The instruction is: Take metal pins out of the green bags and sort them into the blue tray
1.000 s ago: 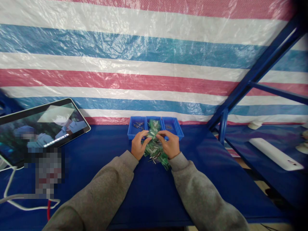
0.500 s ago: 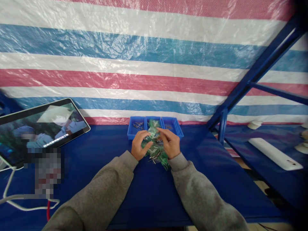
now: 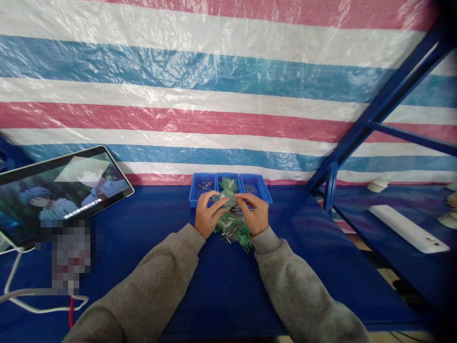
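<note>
My left hand [image 3: 207, 215] pinches a small green-tinted plastic bag [image 3: 224, 196] between thumb and fingers. The fingertips of my right hand [image 3: 256, 215] are closed at the bag's right edge; what is inside the bag is too small to make out. Under both hands lies a pile of similar green plastic bags [image 3: 244, 238], with loose thin metal pins [image 3: 228, 234] on its near side. Just beyond my hands stand three joined blue bins. Metal pins lie in the left bin [image 3: 194, 190], green bags fill the middle one, and a few small pieces lie in the right bin [image 3: 262, 188].
A tablet [image 3: 71, 190] playing a video leans at the left of the blue table [image 3: 221, 295], with a white cable [image 3: 43, 309] before it. A blue metal frame [image 3: 357, 119] rises at the right. Past it, a white oblong object [image 3: 407, 227] lies on another surface.
The bag between my hands has come slightly lower and nearer to me, showing the green bags in the middle bin. My left thumb has moved up against the bag.
</note>
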Demonstrator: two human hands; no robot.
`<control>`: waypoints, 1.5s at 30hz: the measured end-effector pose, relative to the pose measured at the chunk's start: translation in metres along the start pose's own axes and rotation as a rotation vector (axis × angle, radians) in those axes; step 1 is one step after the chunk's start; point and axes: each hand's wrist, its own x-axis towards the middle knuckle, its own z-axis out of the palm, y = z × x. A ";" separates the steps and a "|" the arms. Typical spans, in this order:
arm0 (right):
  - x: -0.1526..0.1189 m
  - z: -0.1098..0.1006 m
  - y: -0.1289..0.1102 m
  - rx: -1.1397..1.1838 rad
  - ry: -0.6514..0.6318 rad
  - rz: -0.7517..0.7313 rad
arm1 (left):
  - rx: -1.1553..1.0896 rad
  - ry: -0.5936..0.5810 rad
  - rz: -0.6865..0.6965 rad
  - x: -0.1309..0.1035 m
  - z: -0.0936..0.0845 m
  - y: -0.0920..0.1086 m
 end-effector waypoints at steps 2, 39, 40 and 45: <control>0.001 -0.001 -0.003 0.001 -0.033 -0.011 | -0.007 0.041 -0.041 0.000 0.000 -0.001; 0.000 0.002 -0.002 -0.035 -0.211 -0.083 | -0.053 0.107 -0.061 -0.003 0.002 0.002; 0.000 0.002 -0.002 -0.032 -0.218 -0.081 | -0.044 0.106 -0.064 -0.003 0.002 0.002; -0.001 0.003 -0.003 -0.016 -0.243 -0.050 | -0.050 0.113 -0.113 -0.004 0.003 0.001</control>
